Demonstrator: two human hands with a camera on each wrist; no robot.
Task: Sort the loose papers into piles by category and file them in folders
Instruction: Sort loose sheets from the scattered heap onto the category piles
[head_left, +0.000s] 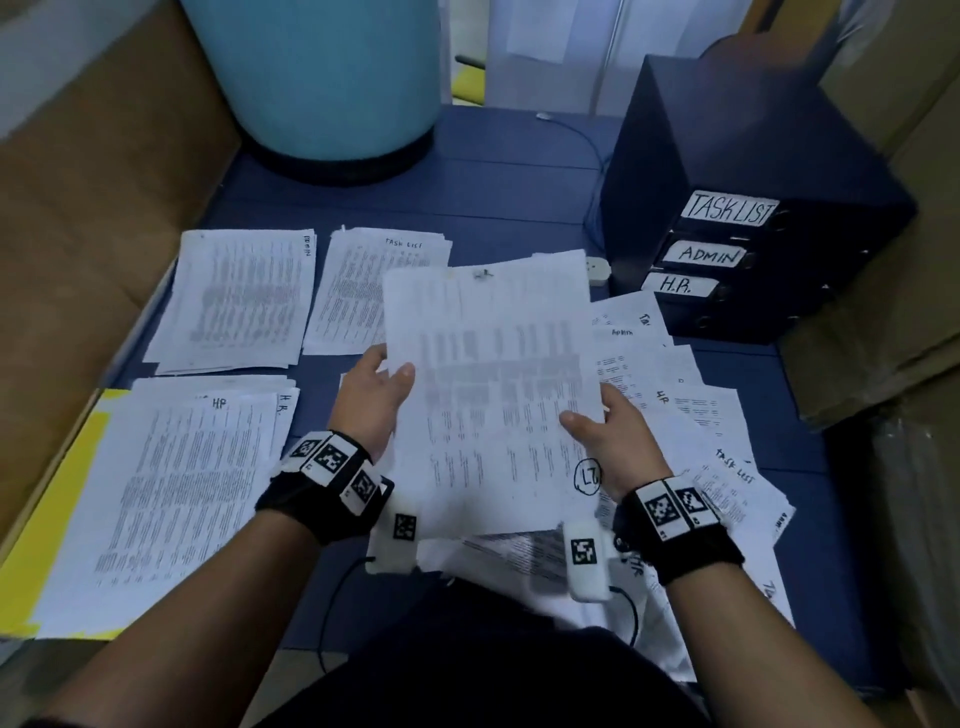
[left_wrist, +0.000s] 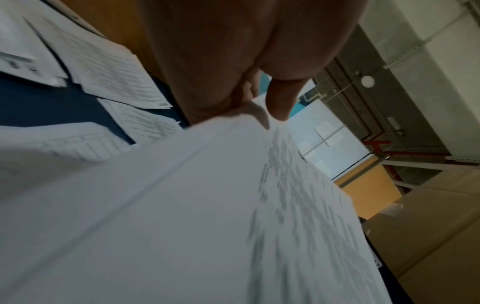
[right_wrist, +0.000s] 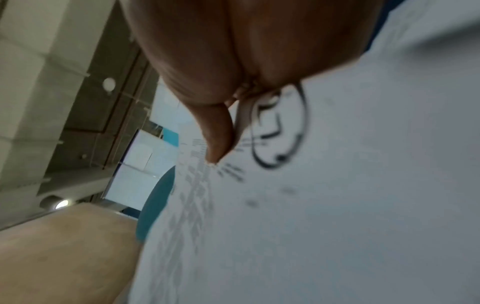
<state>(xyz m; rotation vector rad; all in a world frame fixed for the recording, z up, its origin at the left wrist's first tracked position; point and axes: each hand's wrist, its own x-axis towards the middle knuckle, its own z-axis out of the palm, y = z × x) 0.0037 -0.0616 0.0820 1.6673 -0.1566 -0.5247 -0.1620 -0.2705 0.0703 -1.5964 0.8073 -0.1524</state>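
Sorting is partly done. Three sorted piles lie on the blue surface (head_left: 519, 171): an admin pile (head_left: 236, 296) at far left, a task list pile (head_left: 358, 291) just beside it, and an HR pile (head_left: 176, 499) nearer the person, lying over a yellow folder (head_left: 62, 499). A heap of unsorted papers (head_left: 691, 415) remains at the right, fanned and overlapping, with sheets marked for different categories mixed together. The dark file box (head_left: 748, 208) at far right carries labels TASK LIST, ADMIN and H.R.; whether anything has gone into it cannot be told. By this evidence, filing has not begun and a good share of sorting is left.

The held sheet (head_left: 488, 395) is raised above the surface, in front of the person, between the sorted piles and the unsorted heap. Its long axis runs away from the person, leaning slightly left at the far end. The printed face is up. A circled handwritten mark sits at its near right corner, reading upside down to the person, so the sheet's head probably points toward them.

The left hand (head_left: 376, 400) pinches the sheet's left edge, thumb on top. The right hand (head_left: 615, 441) pinches the right edge near the circled mark, thumb on top. Each grip is narrow, closed on the paper.
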